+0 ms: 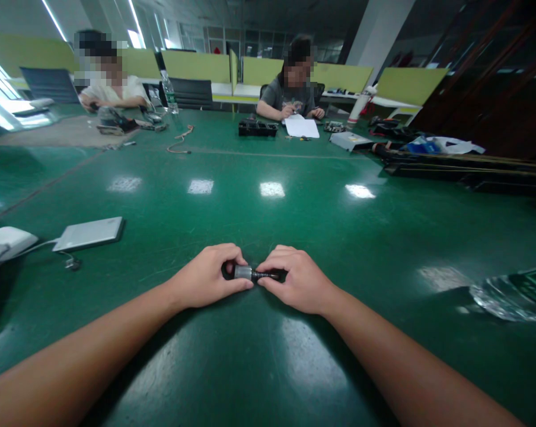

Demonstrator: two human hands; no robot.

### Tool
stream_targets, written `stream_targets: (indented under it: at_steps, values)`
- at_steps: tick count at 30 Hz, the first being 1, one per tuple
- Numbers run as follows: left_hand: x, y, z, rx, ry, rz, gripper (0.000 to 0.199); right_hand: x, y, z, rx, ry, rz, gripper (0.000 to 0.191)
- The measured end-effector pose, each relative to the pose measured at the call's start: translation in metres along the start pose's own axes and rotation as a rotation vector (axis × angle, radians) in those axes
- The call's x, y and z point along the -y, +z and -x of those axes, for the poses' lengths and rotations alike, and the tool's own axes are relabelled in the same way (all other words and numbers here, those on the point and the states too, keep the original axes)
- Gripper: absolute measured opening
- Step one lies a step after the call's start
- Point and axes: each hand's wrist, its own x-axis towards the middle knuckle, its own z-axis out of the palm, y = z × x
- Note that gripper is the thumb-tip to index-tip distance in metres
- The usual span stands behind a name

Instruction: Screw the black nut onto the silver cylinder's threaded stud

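Note:
A small cylindrical metal part with a dark end lies low over the green table, directly in front of me. My left hand is closed round its wider silver body, thumb on the near side and fingers on the far side. From its right end runs a thin dark threaded or spring-like shaft. The fingers of my right hand are closed about that shaft, and its far end is partly hidden by them. Both hands' fingertips are close together near the middle of the part.
A silver flat box with a cable and a white device are at the left. A clear bottle lies at the right edge. Across the table sit two people, near a black tray, white paper and a standing bottle.

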Motion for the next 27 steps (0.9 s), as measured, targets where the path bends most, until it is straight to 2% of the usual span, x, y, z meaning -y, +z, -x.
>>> stream_targets:
  at_steps: [27]
  values:
    - [0.0006,0.0004,-0.0001,0.004,-0.008,0.001,0.02,-0.0039,0.0003,0.0018,-0.018,0.003,0.036,0.008]
